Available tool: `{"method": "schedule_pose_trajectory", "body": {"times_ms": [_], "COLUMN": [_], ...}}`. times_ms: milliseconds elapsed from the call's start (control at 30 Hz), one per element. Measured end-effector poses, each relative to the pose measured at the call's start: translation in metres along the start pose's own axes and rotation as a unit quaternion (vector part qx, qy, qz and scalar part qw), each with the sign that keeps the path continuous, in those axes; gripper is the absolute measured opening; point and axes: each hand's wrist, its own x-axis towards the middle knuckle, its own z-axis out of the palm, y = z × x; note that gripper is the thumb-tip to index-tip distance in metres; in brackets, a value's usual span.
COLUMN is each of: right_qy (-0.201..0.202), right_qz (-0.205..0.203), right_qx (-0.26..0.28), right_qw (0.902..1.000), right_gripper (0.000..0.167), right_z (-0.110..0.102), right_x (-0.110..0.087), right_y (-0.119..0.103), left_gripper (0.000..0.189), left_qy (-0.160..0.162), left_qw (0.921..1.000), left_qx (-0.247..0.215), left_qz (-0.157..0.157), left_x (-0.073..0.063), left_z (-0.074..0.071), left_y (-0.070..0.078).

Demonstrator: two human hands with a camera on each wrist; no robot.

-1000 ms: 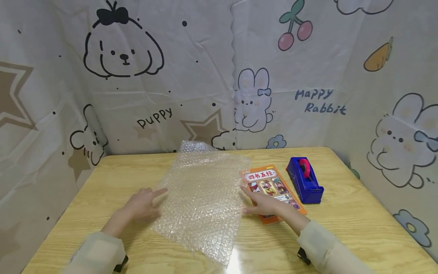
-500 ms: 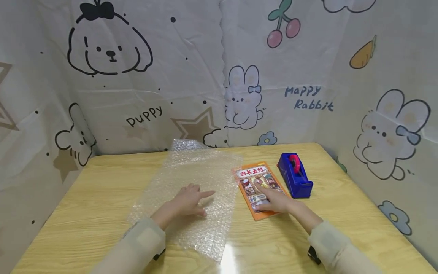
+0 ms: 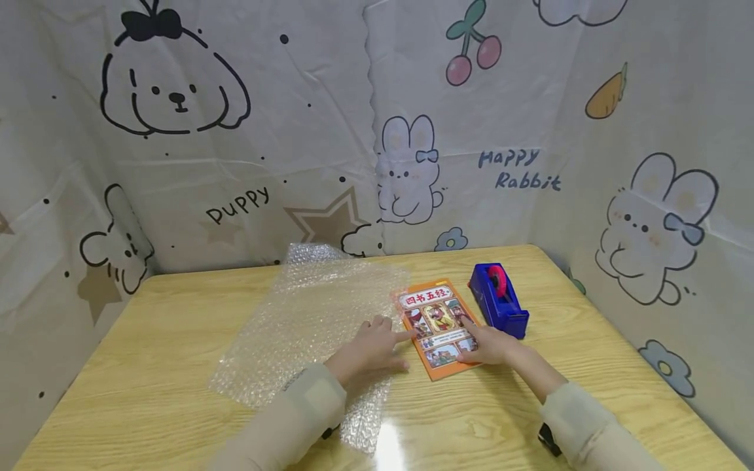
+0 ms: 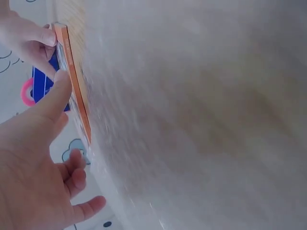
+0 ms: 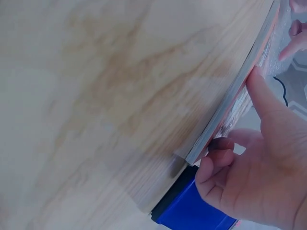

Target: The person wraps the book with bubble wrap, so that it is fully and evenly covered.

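An orange comic-style book (image 3: 437, 340) with Chinese characters on its cover lies flat on the table. My right hand (image 3: 493, 345) rests at its right side, forefinger and thumb tips on the cover; in the right wrist view that hand (image 5: 268, 167) touches the book's edge (image 5: 230, 105), other fingers loosely bent. Over the bubble wrap (image 3: 294, 320) hovers my left hand (image 3: 371, 350), forefinger pointing at the book's left edge. The left wrist view shows this hand (image 4: 38, 158) spread, holding nothing, its fingertip close to the book (image 4: 72, 76); contact is unclear.
A blue tape dispenser (image 3: 501, 307) with a pink-red core stands just right of the book. The sheet of bubble wrap reaches the book's upper left corner. Printed cloth (image 3: 330, 98) hangs behind and beside the wooden table (image 3: 147, 366).
My left hand has moved right, from the bubble wrap's left side across to the book. My right hand has shifted from the wrap's right edge to the book's right side. The book stays put.
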Motion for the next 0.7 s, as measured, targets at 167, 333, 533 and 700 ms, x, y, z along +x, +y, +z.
{"method": "schedule_pose_trajectory", "body": {"times_ms": [167,333,533,700], "right_qy": [-0.018,-0.019,-0.008,0.011], "right_qz": [0.033,0.048,0.045,0.064], "right_qx": [-0.016,-0.022,-0.001,0.041], "right_qw": [0.9992,0.9984,0.999,0.997], "right_gripper": [0.084,0.085,0.093,0.099], "right_z": [-0.001,-0.001,0.001,0.003], "right_x": [0.0,-0.002,-0.004,-0.004], "right_y": [0.0,-0.001,0.0,0.005], "left_gripper": [0.07,0.068,0.065,0.059], "left_qy": [-0.013,-0.019,-0.022,-0.005], "left_qw": [0.9995,0.9988,0.9982,0.9958], "left_qx": [-0.012,-0.029,-0.041,-0.084], "left_qz": [-0.028,-0.034,-0.037,-0.037], "left_x": [0.005,0.006,0.009,0.013], "left_z": [0.001,0.001,0.0,-0.001], "left_y": [0.008,0.01,0.011,0.018]}}
